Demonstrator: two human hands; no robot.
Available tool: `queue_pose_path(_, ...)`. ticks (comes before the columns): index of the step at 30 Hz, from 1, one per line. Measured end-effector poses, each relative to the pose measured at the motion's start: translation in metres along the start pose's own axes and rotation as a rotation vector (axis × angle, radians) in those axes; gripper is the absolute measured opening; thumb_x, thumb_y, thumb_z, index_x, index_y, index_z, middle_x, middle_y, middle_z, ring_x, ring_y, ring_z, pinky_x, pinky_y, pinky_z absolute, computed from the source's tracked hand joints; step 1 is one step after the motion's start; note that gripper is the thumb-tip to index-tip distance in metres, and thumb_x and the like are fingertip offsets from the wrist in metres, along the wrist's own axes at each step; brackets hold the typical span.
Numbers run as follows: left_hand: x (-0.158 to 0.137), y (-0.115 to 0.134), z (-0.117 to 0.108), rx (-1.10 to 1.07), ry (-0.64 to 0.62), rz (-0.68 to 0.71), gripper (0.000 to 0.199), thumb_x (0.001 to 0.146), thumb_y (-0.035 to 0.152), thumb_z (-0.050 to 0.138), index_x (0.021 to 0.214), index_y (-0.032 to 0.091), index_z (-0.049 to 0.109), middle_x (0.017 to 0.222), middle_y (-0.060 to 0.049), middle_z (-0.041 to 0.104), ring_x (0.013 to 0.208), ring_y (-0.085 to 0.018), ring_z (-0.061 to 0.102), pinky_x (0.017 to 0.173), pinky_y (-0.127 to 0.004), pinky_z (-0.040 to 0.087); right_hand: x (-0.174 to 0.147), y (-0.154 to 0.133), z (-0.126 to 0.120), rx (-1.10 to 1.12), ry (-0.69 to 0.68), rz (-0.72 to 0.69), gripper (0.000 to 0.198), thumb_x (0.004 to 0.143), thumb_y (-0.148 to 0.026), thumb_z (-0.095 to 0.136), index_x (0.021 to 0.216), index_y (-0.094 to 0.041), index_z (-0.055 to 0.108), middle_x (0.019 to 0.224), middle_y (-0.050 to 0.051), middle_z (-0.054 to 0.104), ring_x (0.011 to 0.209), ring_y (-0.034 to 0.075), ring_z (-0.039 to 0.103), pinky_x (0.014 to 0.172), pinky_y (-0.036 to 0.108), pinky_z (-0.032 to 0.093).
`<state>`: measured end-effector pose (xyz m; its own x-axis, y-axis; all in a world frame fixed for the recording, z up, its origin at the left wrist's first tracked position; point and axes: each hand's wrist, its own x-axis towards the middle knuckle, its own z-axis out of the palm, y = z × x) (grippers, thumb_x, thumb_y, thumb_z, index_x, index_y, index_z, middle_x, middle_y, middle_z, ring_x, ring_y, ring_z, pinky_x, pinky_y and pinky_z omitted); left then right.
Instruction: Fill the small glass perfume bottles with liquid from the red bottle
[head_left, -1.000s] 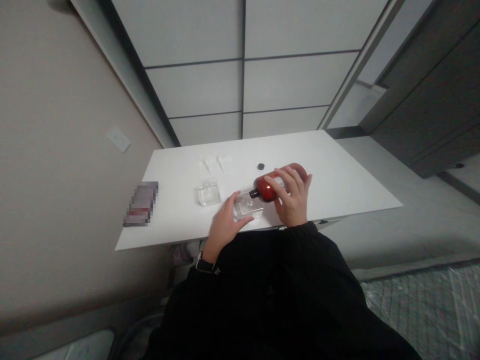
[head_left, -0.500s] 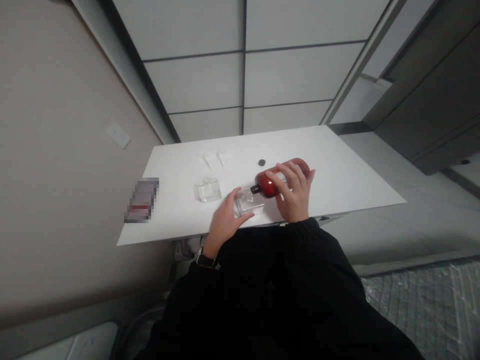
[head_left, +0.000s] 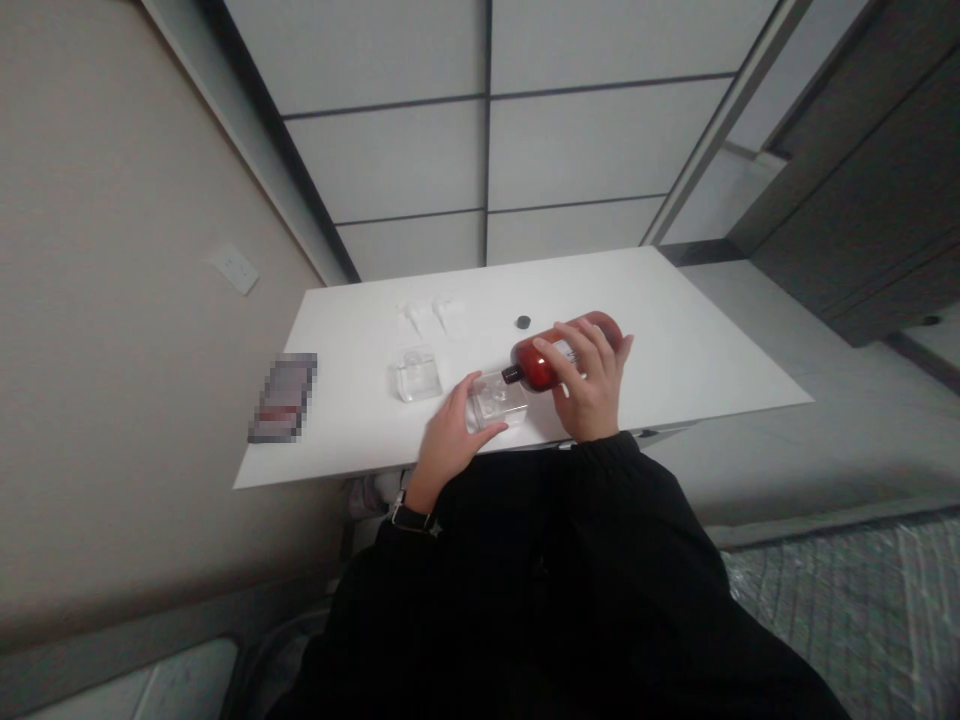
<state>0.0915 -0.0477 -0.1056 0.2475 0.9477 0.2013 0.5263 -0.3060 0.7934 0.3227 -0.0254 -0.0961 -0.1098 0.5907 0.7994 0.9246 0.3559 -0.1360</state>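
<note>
My right hand [head_left: 589,385] is wrapped round a red-brown bottle [head_left: 534,366] with a black neck, tilted so that its mouth points left and down. That mouth is at the top of a clear square bottle [head_left: 501,402]. Fingers and thumb of my left hand [head_left: 454,430] grip the clear bottle from its left side, near the table's front edge. A second clear bottle [head_left: 418,376] stands just left of it. Whether liquid is running between the two bottles is too fine to make out. A small black cap [head_left: 523,322] lies behind the red-brown bottle.
Two whitish pump heads [head_left: 427,318] lie towards the back of the white table [head_left: 675,350]. At the table's left end is a blurred-out rectangular item [head_left: 285,398]. A wall with a socket [head_left: 235,268] borders the left side, and panelled doors [head_left: 412,160] stand behind.
Almost nothing differs. The red-brown bottle is tilted very slightly more, its base a little higher, while the left hand keeps its place on the clear bottle.
</note>
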Motion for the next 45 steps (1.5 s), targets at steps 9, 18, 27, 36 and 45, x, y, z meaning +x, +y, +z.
queue_pose_path(9, -0.0006, 0.0003, 0.0000, 0.001, 0.005, 0.002, 0.078, 0.087, 0.037, 0.084, 0.153, 0.027, 0.043, 0.153, -0.013, 0.059, 0.141, -0.031, 0.059, 0.120, -0.050, 0.046, -0.0002, 0.0014, 0.0007, -0.028, -0.004, -0.011, 0.060, 0.092, -0.006, 0.057, 0.140, -0.041, 0.065, 0.148, 0.003, 0.064, 0.146, 0.032, 0.051, 0.129, 0.071, 0.018)
queue_pose_path(18, -0.0003, -0.0006, 0.0010, 0.012, 0.004, 0.008, 0.079, 0.087, 0.038, 0.084, 0.154, 0.026, 0.043, 0.155, -0.013, 0.057, 0.142, -0.032, 0.058, 0.121, -0.050, 0.044, -0.0013, 0.0018, 0.0014, -0.008, -0.016, 0.006, 0.061, 0.093, -0.006, 0.057, 0.141, -0.043, 0.064, 0.149, 0.002, 0.063, 0.147, 0.033, 0.049, 0.129, 0.073, 0.014)
queue_pose_path(27, -0.0003, -0.0001, 0.0008, 0.001, 0.007, 0.005, 0.080, 0.087, 0.037, 0.085, 0.154, 0.026, 0.043, 0.156, -0.013, 0.057, 0.143, -0.032, 0.058, 0.121, -0.050, 0.044, -0.0004, 0.0012, 0.0012, -0.008, -0.018, -0.004, 0.058, 0.093, -0.006, 0.057, 0.138, -0.041, 0.067, 0.147, 0.003, 0.064, 0.146, 0.032, 0.050, 0.129, 0.071, 0.015)
queue_pose_path(36, 0.0006, -0.0021, 0.0017, -0.009, 0.010, 0.009, 0.081, 0.085, 0.037, 0.086, 0.153, 0.025, 0.044, 0.153, -0.014, 0.059, 0.142, -0.033, 0.058, 0.121, -0.051, 0.045, -0.0003, 0.0018, 0.0021, -0.046, 0.016, -0.048, 0.057, 0.093, -0.007, 0.057, 0.139, -0.039, 0.067, 0.147, 0.004, 0.065, 0.145, 0.032, 0.052, 0.128, 0.070, 0.018)
queue_pose_path(45, -0.0001, 0.0012, 0.0002, -0.001, -0.003, -0.001, 0.080, 0.087, 0.035, 0.084, 0.154, 0.024, 0.043, 0.155, -0.014, 0.057, 0.143, -0.032, 0.057, 0.121, -0.050, 0.044, -0.0001, 0.0025, 0.0025, -0.040, 0.045, -0.073, 0.054, 0.095, -0.008, 0.056, 0.138, -0.037, 0.066, 0.146, 0.005, 0.065, 0.145, 0.030, 0.052, 0.129, 0.070, 0.019)
